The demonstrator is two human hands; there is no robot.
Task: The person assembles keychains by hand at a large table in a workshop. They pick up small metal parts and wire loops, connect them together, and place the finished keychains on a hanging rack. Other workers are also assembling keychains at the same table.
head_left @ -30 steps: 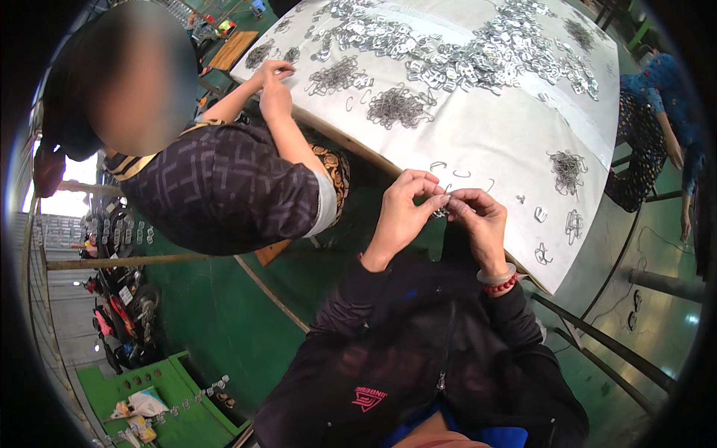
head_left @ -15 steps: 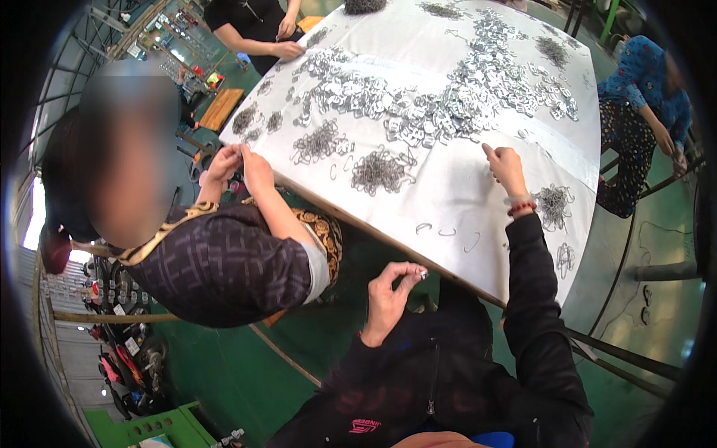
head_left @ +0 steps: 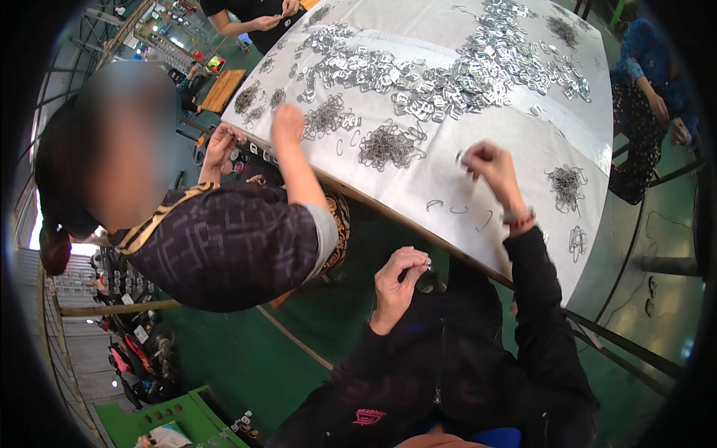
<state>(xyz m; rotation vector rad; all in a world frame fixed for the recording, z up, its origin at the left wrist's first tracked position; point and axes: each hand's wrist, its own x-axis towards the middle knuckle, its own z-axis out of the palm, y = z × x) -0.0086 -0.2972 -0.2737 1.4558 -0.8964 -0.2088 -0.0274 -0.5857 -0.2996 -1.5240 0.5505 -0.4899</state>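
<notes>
Landmark: the white-covered table (head_left: 523,172), strewn with small metal parts; every place below is told from it.
Right hand (head_left: 489,166): stretched out over the near half of the table, fingers pinched together on what looks like a small wire hook lifted off the cloth; the piece is too small to tell more surely.
Left hand (head_left: 399,280): held off the table, just below its near edge and close to the body, fingers curled round a small metal piece (head_left: 427,266) that glints at the fingertips.
Loose wire hooks (head_left: 457,210): a few lie singly on the table's near strip, just beneath the right hand.
Wire bundle (head_left: 386,146): a tangled heap on the table, left of the right hand.
Flat metal buckles (head_left: 448,78): a broad drift across the table's far half.
Co-worker: a person in a dark patterned top at the table's left edge, one hand (head_left: 287,124) on the parts there.
Step in hand: judging by the pose, picking a hook to join to the held piece.
Next move calls for: bringing the right hand back to the left and lining up the two small parts carefully.
</notes>
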